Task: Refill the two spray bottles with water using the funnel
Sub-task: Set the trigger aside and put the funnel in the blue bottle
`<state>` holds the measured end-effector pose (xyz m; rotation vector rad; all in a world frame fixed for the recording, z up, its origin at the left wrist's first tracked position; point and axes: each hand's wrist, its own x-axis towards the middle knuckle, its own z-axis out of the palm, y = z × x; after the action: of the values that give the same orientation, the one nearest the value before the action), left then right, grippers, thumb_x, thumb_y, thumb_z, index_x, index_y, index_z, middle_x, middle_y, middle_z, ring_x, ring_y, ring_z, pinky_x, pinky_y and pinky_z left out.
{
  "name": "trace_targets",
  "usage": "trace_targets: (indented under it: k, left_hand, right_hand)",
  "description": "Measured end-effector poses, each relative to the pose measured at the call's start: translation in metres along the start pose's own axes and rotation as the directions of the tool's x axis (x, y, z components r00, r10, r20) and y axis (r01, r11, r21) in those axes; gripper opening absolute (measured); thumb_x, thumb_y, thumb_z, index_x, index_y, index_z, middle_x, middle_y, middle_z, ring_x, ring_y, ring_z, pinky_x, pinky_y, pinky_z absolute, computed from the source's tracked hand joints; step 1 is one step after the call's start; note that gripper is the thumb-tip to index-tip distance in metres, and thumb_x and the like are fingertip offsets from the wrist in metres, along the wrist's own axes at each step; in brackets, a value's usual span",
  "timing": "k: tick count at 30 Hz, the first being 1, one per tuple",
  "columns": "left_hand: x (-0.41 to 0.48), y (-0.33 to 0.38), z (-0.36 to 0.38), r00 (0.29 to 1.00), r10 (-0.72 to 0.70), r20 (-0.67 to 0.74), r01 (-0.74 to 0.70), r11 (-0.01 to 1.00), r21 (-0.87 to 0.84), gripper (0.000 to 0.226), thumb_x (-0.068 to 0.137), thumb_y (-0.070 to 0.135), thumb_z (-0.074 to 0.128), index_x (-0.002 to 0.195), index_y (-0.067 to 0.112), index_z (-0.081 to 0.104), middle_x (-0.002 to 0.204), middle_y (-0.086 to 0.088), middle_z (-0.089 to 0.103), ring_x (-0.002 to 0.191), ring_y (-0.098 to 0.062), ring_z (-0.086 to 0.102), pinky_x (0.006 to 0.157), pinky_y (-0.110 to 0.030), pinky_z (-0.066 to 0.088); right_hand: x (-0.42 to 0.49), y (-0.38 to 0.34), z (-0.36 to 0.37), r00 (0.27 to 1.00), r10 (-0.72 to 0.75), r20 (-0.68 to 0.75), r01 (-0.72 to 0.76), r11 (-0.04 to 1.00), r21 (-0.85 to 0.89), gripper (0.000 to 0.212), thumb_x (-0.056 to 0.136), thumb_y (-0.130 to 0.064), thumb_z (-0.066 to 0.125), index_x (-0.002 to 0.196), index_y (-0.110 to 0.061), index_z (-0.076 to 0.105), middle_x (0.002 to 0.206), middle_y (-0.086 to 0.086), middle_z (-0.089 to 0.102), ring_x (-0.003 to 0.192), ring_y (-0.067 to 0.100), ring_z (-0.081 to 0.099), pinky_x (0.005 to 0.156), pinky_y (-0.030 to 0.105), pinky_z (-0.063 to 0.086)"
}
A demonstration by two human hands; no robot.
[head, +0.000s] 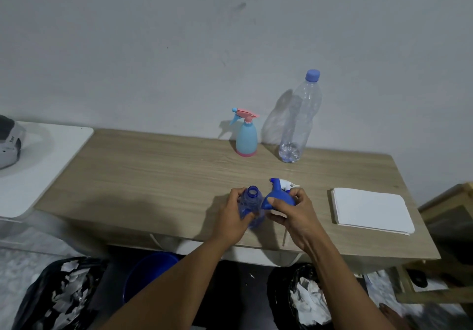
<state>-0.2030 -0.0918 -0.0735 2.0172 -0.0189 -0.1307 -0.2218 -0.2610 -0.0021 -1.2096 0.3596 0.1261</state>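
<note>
Holding the open blue bottle (249, 208) in the left hand (234, 214) while the right hand (294, 214) grasps the blue funnel (277, 196) beside its neck.

Left grip wraps the bottle's body, near the front edge of the tabletop (153, 176). Thin see-through plastic, likely light and easily dented; hold low and gently. Funnel looks stiff and light, pinched at the wide cone. A spray head (285, 185) shows behind the funnel. Farther back stand the capped pale-blue spray bottle (246, 137) and the water bottle (299, 119), nearly empty, easy to tip.
</note>
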Motion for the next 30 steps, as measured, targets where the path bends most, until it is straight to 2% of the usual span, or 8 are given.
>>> trace_targets:
  k: [2,5,8,12,18,21,25,30]
  left_hand:
    - [0.0,0.001,0.0,1.0,0.013,-0.013,-0.013,1.0,0.014,0.058,0.079,0.013,0.079,0.121,0.034,0.045,0.116,0.019,0.058,0.109,-0.002,0.06,0.088,-0.014,0.049]
    - [0.001,-0.002,0.001,1.0,0.025,-0.011,-0.025,1.0,0.013,0.06,0.078,0.016,0.08,0.12,0.038,0.044,0.12,0.016,0.059,0.112,-0.005,0.06,0.094,-0.029,0.052]
    - [0.001,-0.002,0.001,0.999,0.026,-0.02,-0.026,1.0,0.001,0.059,0.079,0.017,0.079,0.122,0.036,0.044,0.123,0.015,0.06,0.114,-0.004,0.059,0.095,-0.034,0.053]
    - [0.0,0.0,-0.001,1.0,0.015,-0.004,-0.015,0.999,-0.033,0.056,0.081,0.016,0.077,0.122,0.036,0.046,0.121,0.014,0.062,0.111,-0.003,0.062,0.093,-0.038,0.055]
    - [-0.001,0.002,-0.002,1.0,-0.016,0.009,0.017,0.998,-0.053,0.051,0.081,0.018,0.076,0.121,0.036,0.049,0.113,0.013,0.066,0.1,-0.007,0.067,0.085,-0.041,0.058]
    - [0.0,0.001,-0.001,1.0,-0.029,0.013,0.029,0.999,-0.036,0.051,0.082,0.015,0.075,0.123,0.032,0.05,0.11,0.012,0.065,0.098,-0.004,0.066,0.084,-0.034,0.058]
    - [-0.002,0.006,-0.003,0.999,-0.044,0.023,0.043,0.999,0.02,0.044,0.084,-0.003,0.066,0.114,0.022,0.047,0.09,0.018,0.059,0.075,0.013,0.059,0.065,-0.006,0.045]
    - [-0.001,0.005,-0.002,0.999,-0.044,0.019,0.043,0.999,0.03,0.037,0.084,0.005,0.071,0.111,0.023,0.051,0.089,0.018,0.056,0.077,0.005,0.057,0.062,-0.004,0.041]
  right_hand:
    - [-0.001,-0.002,-0.001,0.997,-0.07,-0.025,0.067,0.992,-0.103,0.041,0.071,0.0,0.085,0.086,-0.012,0.049,0.101,0.017,0.058,0.084,0.031,0.065,0.079,0.055,0.058]
    - [0.0,-0.008,0.0,0.987,-0.149,-0.052,0.139,0.977,-0.16,0.037,0.068,-0.004,0.088,0.088,-0.012,0.059,0.101,0.01,0.06,0.084,0.025,0.062,0.075,0.047,0.06]
    - [0.0,-0.014,0.002,0.979,-0.2,-0.046,0.185,0.956,-0.228,0.039,0.068,-0.014,0.091,0.096,-0.015,0.065,0.103,0.002,0.063,0.087,0.024,0.063,0.075,0.046,0.062]
    - [0.004,-0.023,0.006,0.958,-0.281,0.063,0.268,0.787,-0.556,0.068,0.057,-0.031,0.096,0.105,-0.019,0.049,0.105,0.001,0.057,0.088,0.012,0.059,0.073,0.025,0.055]
    - [0.006,-0.037,0.018,0.922,-0.356,0.153,0.346,0.579,-0.739,0.082,0.043,-0.052,0.096,0.11,-0.029,0.054,0.108,-0.015,0.056,0.096,0.004,0.057,0.078,0.019,0.05]
    - [0.008,-0.038,0.026,0.892,-0.398,0.215,0.408,0.502,-0.763,0.092,0.041,-0.066,0.088,0.12,-0.031,0.061,0.115,-0.014,0.053,0.103,0.002,0.054,0.086,0.02,0.047]
    - [0.014,-0.036,0.037,0.889,-0.334,0.314,0.436,0.406,-0.803,0.097,0.054,-0.068,0.082,0.138,-0.028,0.055,0.121,-0.012,0.046,0.113,0.001,0.046,0.091,0.013,0.04]
    - [0.016,-0.03,0.038,0.895,-0.239,0.376,0.442,0.374,-0.815,0.095,0.071,-0.058,0.079,0.149,-0.022,0.041,0.128,-0.012,0.038,0.128,0.006,0.035,0.109,0.027,0.037]
